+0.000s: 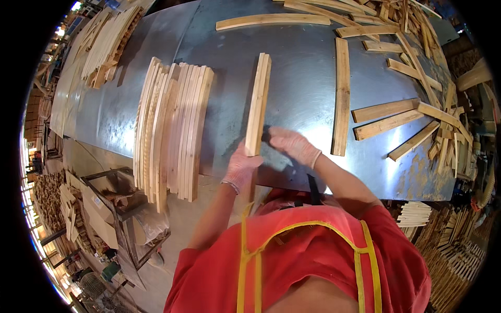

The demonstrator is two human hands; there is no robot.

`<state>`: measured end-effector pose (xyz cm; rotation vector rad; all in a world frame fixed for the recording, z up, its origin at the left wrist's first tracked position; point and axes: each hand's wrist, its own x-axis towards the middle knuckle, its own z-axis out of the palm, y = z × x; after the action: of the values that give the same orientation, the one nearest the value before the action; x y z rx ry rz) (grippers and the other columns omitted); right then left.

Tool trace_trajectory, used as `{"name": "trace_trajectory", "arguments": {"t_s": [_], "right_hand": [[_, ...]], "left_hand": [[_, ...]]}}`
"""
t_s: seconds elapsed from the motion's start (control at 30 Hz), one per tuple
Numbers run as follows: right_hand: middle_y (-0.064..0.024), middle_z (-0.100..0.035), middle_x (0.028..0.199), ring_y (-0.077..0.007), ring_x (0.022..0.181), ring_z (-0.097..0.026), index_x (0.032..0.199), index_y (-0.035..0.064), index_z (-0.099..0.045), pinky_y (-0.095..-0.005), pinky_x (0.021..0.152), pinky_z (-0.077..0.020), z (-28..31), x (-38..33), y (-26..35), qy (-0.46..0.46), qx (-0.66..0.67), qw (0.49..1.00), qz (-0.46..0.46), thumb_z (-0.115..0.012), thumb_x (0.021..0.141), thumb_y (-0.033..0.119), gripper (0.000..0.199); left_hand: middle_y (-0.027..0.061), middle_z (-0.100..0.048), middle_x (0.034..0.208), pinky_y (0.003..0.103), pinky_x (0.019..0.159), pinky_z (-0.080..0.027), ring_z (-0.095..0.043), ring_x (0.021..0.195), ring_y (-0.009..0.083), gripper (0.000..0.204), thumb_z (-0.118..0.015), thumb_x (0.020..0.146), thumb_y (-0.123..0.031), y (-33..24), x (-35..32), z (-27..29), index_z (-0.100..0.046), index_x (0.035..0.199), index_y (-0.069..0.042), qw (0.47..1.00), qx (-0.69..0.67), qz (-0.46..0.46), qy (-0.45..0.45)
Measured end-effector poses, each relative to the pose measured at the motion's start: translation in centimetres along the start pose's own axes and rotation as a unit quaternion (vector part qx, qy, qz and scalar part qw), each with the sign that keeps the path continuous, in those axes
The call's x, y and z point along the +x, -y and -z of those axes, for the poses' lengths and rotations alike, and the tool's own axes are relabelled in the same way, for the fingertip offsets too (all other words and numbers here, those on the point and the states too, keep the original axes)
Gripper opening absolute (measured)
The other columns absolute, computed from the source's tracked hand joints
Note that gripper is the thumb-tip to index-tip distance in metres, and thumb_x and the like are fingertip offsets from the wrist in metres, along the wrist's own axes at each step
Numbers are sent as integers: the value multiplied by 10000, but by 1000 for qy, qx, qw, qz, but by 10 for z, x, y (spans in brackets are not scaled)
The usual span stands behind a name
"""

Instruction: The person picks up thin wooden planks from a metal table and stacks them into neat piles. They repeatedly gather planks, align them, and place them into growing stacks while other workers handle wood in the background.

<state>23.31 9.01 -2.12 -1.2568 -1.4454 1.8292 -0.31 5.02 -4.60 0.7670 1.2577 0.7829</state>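
My left hand (241, 169), in a pale pinkish work glove, is closed around the near end of a pair of narrow wooden strips (258, 101). They lie side by side and point away from me over the metal table. Just to their right is my right hand (296, 147), gloved too and slightly blurred. Its fingers stretch toward the strips and nothing shows in them; the fingertips are hard to make out. Left of my hands, a row of pale wooden strips (175, 130) lies close together, jutting past the table's near edge.
A lone wooden strip (341, 96) lies right of my hands on the metal table (302, 62). Scattered strips (386, 125) and a heap cover the right side. Another long strip (272, 21) lies at the far side. More stacked strips (112, 41) sit far left, above a metal-framed cart (125, 219).
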Motion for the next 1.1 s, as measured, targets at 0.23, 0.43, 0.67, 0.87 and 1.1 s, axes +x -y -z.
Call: {"name": "trace_trajectory", "arguments": {"t_s": [0.23, 0.43, 0.67, 0.87, 1.1], "right_hand": [[-131, -639, 1291, -387, 1232, -618, 1368, 83, -610, -507, 1000, -532, 95, -35, -12, -422, -560, 707, -90, -716, 882, 293, 540], [-199, -681, 1237, -431, 1175, -653, 1279, 57, -613, -526, 1023, -527, 38, -55, 5, -222, -430, 868, -113, -580, 886, 95, 397], [-232, -615, 1457, -420, 1371, -559, 1394, 50, -655, -472, 1169, -451, 184, -97, -3, -530, -235, 814, -45, -691, 890, 327, 576], [-109, -576, 1528, -390, 1369, -554, 1509, 184, -555, -562, 1121, -452, 402, -189, -75, -432, -650, 604, -163, -653, 920, 138, 599], [-96, -696, 1365, -306, 1338, -606, 1427, 200, -674, -476, 1121, -455, 401, -180, -6, -273, -637, 683, -231, -764, 859, 308, 586]], "left_hand": [[184, -548, 1569, 467, 1161, -449, -564, 1379, 375, 751, -821, 791, -224, 16, -67, 131, -589, 1484, -53, 751, 564, -214, -269], [180, -434, 1658, 553, 1245, -331, -421, 1505, 404, 847, -820, 831, -300, -10, -56, 104, -489, 1577, -71, 645, 692, -121, -300], [228, -523, 1544, 520, 1220, -362, -473, 1460, 400, 854, -849, 792, -330, -10, 10, -66, -527, 1531, -48, 706, 602, -365, -77], [133, -521, 1528, 491, 1182, -372, -487, 1412, 373, 830, -807, 810, -410, -34, 43, -258, -526, 1524, -92, 683, 645, -319, 129], [121, -496, 1485, 479, 1053, -510, -582, 1259, 325, 808, -777, 826, -330, -7, 91, -281, -482, 1546, -115, 754, 607, -249, -26]]}}
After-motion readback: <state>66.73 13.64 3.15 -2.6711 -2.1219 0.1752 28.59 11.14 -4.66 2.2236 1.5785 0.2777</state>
